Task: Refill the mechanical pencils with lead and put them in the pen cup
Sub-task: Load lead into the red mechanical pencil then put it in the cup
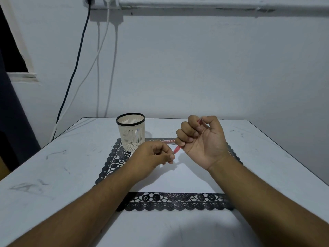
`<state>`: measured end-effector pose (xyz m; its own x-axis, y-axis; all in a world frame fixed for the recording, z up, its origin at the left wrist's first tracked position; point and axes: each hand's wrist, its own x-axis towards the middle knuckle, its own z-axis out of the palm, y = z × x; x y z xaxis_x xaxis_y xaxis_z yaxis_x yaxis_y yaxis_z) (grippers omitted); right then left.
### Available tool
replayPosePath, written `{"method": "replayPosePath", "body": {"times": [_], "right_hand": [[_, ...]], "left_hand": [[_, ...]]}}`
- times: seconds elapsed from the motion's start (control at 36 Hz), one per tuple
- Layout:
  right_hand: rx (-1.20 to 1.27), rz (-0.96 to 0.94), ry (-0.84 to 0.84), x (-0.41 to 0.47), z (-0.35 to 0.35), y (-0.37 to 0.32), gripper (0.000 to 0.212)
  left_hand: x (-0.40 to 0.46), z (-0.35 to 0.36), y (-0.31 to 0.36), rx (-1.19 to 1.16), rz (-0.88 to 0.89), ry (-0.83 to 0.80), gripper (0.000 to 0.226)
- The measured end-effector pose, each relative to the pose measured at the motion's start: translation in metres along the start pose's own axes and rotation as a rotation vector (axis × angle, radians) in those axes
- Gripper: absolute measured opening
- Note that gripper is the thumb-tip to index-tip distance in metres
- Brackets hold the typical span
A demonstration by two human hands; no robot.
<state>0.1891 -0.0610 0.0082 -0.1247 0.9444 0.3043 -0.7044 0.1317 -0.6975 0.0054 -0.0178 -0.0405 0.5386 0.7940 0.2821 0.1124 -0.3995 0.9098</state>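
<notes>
Right hand (201, 139) grips translucent red mechanical pencil (177, 149), tilted.

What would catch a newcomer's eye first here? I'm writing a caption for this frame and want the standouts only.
The two hands at the centre draw the eye: the right hand grips a red mechanical pencil in its fist, while the left hand pinches at the pencil's lower tip. Just behind them to the left stands a cream slotted pen cup with a black rim, on a black lace mat covering the white table.
</notes>
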Motion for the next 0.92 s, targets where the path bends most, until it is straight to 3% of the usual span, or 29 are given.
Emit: {"method": "replayPosePath", "body": {"times": [0.92], "right_hand": [[0.026, 0.019, -0.009, -0.0017, -0.0028, -0.0020, 0.030]], "left_hand": [[0.0000, 0.0005, 0.0042, -0.055, -0.010, -0.009, 0.004]]}}
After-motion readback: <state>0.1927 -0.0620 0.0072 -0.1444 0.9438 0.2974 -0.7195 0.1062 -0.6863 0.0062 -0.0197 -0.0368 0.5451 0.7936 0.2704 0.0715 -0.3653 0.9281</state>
